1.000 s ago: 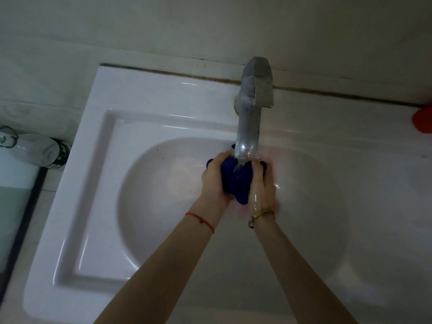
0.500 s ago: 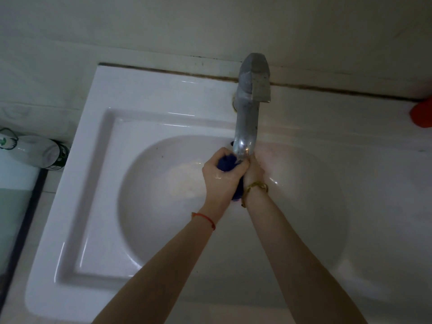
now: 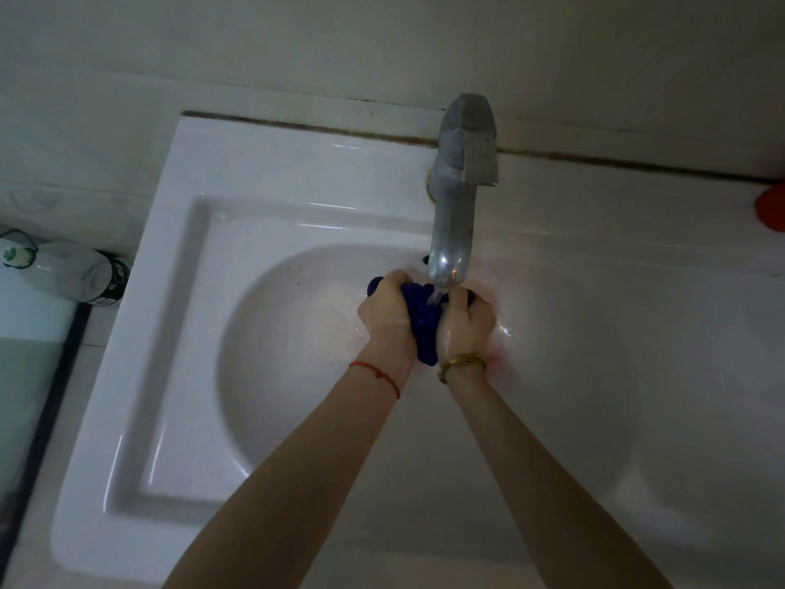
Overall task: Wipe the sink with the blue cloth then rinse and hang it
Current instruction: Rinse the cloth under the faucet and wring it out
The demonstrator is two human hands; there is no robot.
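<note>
The dark blue cloth is bunched up between both hands, just under the spout of the grey metal tap. A thin stream of water falls from the spout onto the cloth. My left hand grips the cloth's left side, and my right hand grips its right side. Both hands hover over the back of the white sink bowl. Most of the cloth is hidden inside the two fists; a tail hangs down between my wrists.
A white bottle with a dark cap lies on a ledge left of the sink. A red object sits at the right edge on the counter. The tiled wall runs right behind the tap.
Half a second ago my left hand lay over the cloth and my right hand. The hands have since drawn apart side by side, and more of the cloth shows between them.
</note>
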